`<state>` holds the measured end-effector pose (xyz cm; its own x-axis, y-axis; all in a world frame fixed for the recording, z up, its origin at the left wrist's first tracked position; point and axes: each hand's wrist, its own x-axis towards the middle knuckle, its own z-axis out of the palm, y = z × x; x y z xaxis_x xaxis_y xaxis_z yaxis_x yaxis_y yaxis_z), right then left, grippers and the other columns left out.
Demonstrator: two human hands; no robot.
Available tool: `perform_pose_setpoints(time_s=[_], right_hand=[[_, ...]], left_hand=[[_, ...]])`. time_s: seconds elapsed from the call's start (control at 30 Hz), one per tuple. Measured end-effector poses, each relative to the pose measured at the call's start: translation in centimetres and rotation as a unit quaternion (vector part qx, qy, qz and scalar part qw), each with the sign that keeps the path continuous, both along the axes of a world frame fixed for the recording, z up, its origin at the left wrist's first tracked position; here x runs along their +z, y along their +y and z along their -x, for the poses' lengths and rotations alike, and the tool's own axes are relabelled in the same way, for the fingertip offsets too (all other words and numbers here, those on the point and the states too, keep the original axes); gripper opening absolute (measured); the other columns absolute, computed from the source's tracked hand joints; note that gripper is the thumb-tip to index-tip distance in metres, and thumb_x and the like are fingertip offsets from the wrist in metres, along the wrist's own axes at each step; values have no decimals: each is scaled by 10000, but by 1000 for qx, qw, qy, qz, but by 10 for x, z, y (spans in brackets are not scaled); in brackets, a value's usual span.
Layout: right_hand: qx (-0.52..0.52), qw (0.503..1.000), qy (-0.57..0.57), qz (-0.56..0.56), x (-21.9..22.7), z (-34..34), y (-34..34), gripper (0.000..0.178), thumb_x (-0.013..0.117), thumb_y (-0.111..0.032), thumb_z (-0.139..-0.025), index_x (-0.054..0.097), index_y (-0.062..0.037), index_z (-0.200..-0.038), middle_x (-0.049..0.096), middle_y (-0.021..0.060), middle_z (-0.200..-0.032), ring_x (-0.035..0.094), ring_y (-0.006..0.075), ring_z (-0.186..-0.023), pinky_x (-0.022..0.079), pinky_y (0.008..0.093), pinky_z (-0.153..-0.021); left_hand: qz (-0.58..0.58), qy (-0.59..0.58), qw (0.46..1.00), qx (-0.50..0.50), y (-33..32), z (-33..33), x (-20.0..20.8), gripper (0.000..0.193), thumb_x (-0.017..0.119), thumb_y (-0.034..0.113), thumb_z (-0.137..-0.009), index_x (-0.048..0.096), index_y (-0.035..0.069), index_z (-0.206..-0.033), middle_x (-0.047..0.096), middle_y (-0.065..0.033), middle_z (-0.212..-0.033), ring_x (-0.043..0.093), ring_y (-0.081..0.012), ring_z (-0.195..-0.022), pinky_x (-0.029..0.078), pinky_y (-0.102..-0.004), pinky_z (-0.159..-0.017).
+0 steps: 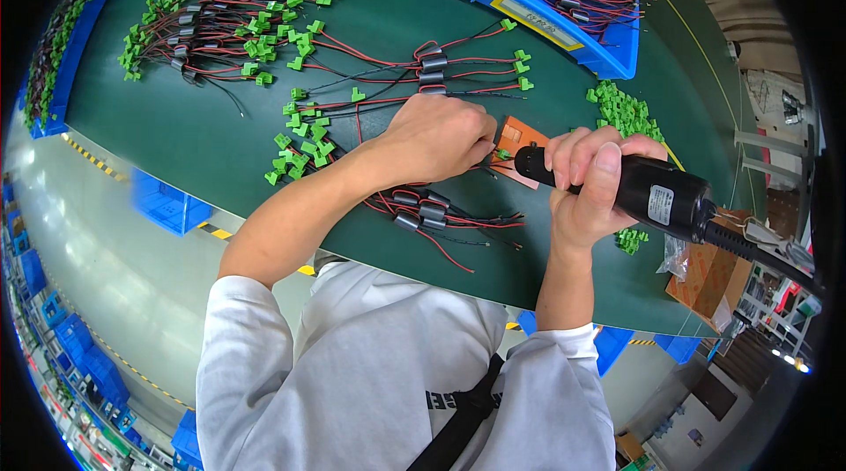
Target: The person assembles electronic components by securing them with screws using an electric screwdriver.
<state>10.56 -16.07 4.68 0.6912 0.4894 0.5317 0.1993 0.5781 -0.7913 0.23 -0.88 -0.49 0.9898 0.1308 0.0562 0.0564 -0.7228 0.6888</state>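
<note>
My right hand [590, 176] is wrapped around a black electric screwdriver [656, 198], with its cord running off to the right. The tip of the screwdriver points left at a small green terminal connector [503, 155] on an orange fixture block [522, 134]. My left hand [441, 138] is closed just left of the block, pinching wires that lead toward the connector; its fingertips are partly hidden. Below that hand lies a group of red and black wires with dark grey cylinders [432, 210]. Just beyond it, similar wire assemblies [432, 64] have green connectors on their ends.
Many finished-looking wire assemblies [220, 17] cover the far left of the green table [211, 132]. A blue bin [608, 52] of wires stands at the far side. Loose green connectors [626, 110] lie to the right, near a cardboard box [712, 281]. Another blue bin [66, 88] sits far left.
</note>
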Motion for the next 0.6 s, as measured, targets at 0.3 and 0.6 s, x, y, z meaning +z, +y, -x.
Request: perform_pose_setpoints(time_s=[0.3, 0.6], right_hand=[[3, 1000, 20, -23, 0, -5, -11, 323, 644, -34, -996, 450, -103, -1246, 509, 68, -696, 445, 148, -481, 448, 331, -461], [1, 999, 11, -31, 4, -4, -7, 329, 647, -13, -987, 448, -83, -1240, 502, 73, -684, 456, 147, -491, 464, 343, -462]], left_hand=[[-2, 5, 1000, 1, -1, 0, -2, 167, 680, 206, -940, 755, 66, -890, 746, -125, -864, 720, -372, -831, 559, -503, -705], [-2, 2, 1000, 3, 0, -1, 1, 162, 680, 195, -938, 749, 55, -892, 748, -118, -886, 717, -369, -830, 556, -499, -712]])
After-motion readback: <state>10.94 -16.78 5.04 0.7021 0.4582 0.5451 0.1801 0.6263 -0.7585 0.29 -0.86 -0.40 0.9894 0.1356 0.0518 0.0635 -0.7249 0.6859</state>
